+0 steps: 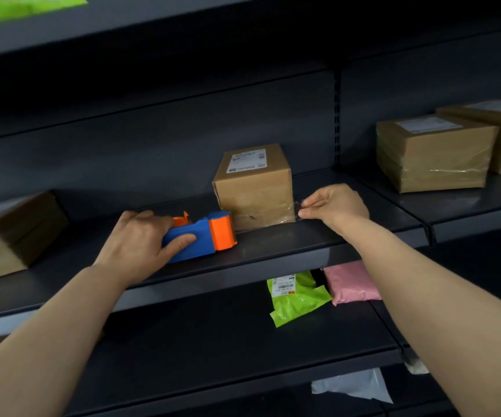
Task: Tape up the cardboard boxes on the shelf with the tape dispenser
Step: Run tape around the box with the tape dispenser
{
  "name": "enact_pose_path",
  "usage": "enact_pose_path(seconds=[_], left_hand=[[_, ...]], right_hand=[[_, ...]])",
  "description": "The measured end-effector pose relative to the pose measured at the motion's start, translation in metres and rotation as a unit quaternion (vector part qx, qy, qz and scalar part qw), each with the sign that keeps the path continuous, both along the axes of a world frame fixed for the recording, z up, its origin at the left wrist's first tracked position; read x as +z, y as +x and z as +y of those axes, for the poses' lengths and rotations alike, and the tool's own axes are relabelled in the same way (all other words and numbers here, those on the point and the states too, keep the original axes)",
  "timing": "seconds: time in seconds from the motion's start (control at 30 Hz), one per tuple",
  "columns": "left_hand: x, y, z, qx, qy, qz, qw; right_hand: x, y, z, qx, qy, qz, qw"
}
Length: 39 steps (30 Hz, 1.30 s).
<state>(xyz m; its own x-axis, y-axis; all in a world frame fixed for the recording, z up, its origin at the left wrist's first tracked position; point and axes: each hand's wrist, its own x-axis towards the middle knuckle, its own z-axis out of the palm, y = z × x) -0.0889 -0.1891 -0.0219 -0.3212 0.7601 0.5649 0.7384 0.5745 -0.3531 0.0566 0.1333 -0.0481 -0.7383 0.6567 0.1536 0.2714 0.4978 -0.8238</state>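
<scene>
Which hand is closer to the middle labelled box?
Right hand. It pinches tape at the lower right corner of the box; the left hand grips the tape dispenser left of it.

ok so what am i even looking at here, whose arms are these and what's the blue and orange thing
No machine here: a person wears one camera on the head, so you look down along their own bare arms at a dark shelf. The left hand grips a blue and orange tape dispenser lying on it. The right hand pinches the end of clear tape stretched across the front of a small cardboard box. More boxes sit at both sides; a green bag and a pink bag lie one shelf lower.
</scene>
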Motion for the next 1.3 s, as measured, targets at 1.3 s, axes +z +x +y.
enact_pose_path(seconds=[1.3], left_hand=[[-0.014, -0.025, -0.013, -0.019, 0.079, 0.018, 0.997]], right_hand=[[0.016, -0.043, -0.084, 0.073, 0.457, 0.029, 0.886]])
